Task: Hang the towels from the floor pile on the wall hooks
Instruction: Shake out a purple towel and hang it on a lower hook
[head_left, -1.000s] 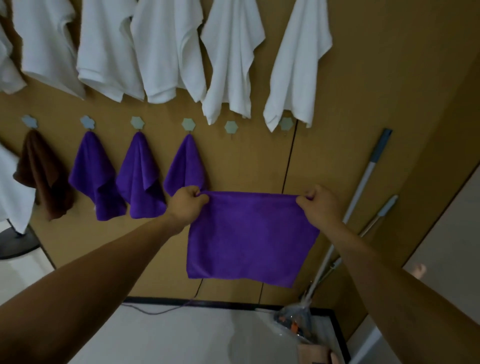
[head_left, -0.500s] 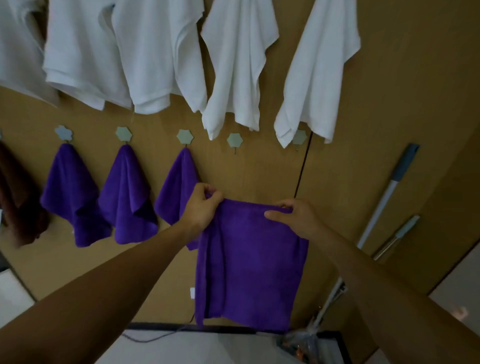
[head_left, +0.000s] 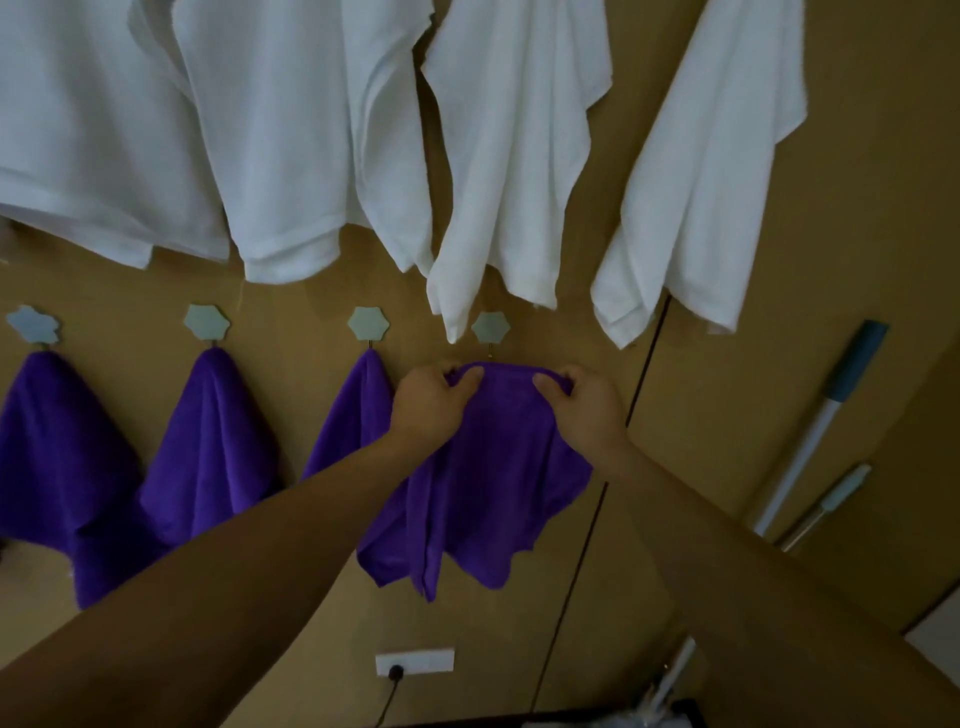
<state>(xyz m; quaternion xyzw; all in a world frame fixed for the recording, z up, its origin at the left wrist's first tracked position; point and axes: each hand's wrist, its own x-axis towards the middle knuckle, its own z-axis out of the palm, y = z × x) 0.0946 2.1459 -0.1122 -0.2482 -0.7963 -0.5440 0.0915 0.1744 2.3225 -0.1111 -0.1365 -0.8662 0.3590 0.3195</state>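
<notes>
A person's two bare arms reach forward to a tan wooden wall (head_left: 857, 156), seen from a camera on their head. Both hands hold one purple towel (head_left: 493, 478) up against the wall. The left hand (head_left: 428, 402) pinches the towel's top edge, its fingers closed on a fold of cloth; the right hand (head_left: 584, 402) does the same just beside it, fingers curled and clamped on the same bunched edge. The towel's top sits directly under a pale hexagonal wall hook (head_left: 489, 327) — whether the cloth is on the hook's pin cannot be told. The rest of the towel hangs loose below the hands in uneven folds.

To the left, along the same row, three more purple towels hang from matching hooks: one just beside the left hand (head_left: 353, 415), one further left (head_left: 213, 441), and one near the wall's left edge (head_left: 47, 457).

Above this row hang four white towels (head_left: 519, 156), their lower corners reaching down to the hooks.

Toward the wall's right edge, two long handles (head_left: 815, 447) lean against it. Near the wall's bottom edge — a white power socket (head_left: 414, 661) with a dark plug in it.
</notes>
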